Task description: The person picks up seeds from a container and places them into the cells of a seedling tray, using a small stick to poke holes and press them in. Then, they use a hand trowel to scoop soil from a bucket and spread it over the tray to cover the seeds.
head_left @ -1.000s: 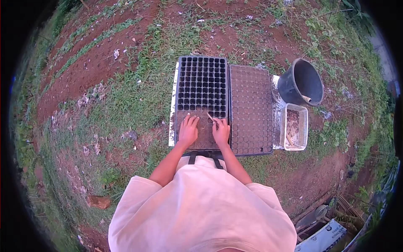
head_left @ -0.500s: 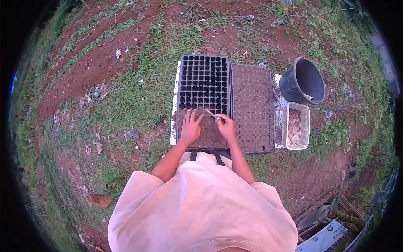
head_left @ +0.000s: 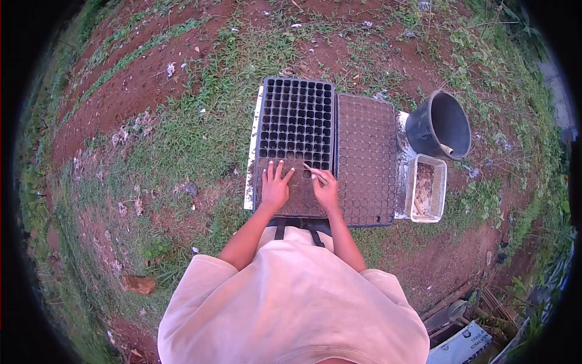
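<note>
My left hand (head_left: 276,189) rests palm down with fingers spread on the soil-covered near part of a black seedling tray (head_left: 295,118). To its right, my right hand (head_left: 326,192) pinches a thin, light-coloured stick (head_left: 311,168). The stick's tip points up and left, at the border between soil-covered cells and the dark hollow cells farther off. Around the fingertips of my right hand a few dark cells show amid the soil.
Directly right of the tray lies a second seedling tray (head_left: 365,158), filled with soil. Farther right stand a dark bucket (head_left: 421,130) and a pale rectangular basket (head_left: 442,191) with soil and a stick inside. A white board (head_left: 250,182) shows beneath the trays; grass surrounds them.
My right hand has turned slightly, and the stick's tip has shifted right and a little nearer to me. My left hand stays spread on the tray. The whole view has shifted slightly.
</note>
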{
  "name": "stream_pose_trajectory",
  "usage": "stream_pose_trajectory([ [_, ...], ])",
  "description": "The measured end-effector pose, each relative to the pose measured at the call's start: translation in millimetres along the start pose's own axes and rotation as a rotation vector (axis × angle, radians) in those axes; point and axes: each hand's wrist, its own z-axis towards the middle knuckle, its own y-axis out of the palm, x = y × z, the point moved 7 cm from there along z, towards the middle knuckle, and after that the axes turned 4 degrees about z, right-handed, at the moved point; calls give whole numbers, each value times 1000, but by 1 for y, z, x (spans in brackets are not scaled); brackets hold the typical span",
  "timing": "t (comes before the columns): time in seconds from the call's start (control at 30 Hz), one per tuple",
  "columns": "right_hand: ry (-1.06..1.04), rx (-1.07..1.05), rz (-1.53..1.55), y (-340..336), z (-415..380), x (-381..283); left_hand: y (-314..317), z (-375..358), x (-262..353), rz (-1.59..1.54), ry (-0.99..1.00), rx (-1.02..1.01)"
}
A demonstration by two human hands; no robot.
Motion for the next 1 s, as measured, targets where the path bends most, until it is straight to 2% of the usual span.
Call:
stream_pose_trajectory([
  [0.07, 18, 15, 35, 0, 2, 1, 4, 1, -1, 16, -8, -37],
  [0.17, -72, 39, -4, 1, 7, -6, 6, 2, -2, 5, -21, -49],
  [0.23, -209, 41, -126, 3, 8, -11, 3, 0, -2, -36, -10, 15],
  [0.47, -227, 23, -232, 6, 9, -18, 3, 2, -2, 21, 21, -23],
  [0.87, -241, 9, -306, 17, 8, -9, 0, 12, -1, -59, 6, -34],
  [1.0, -192, -10, -303, 17, 8, -7, -2, 15, -4, -74, 23, -24],
])
